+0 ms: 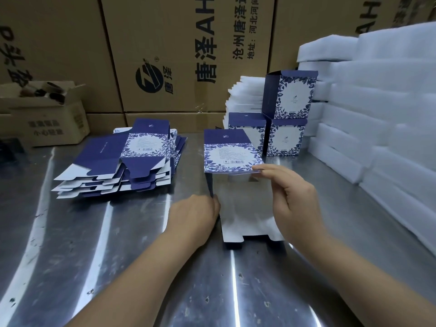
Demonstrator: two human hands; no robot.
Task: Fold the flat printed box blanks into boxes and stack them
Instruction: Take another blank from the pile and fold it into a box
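A blue-and-white floral box blank [232,159] lies partly unfolded on the metal table [118,256], its white inner side [245,208] facing up towards me. My left hand [195,215] touches the blank's left edge with fingers bent. My right hand [290,197] pinches the right corner of the raised printed panel between thumb and fingers. A pile of flat blanks [122,161] lies to the left. Three folded boxes [286,114] stand stacked behind the blank, one on top of two.
White foam sheets [377,102] are stacked high along the right side and behind the folded boxes. Large brown cartons [179,55] wall off the back. A small open carton [47,116] sits at the far left.
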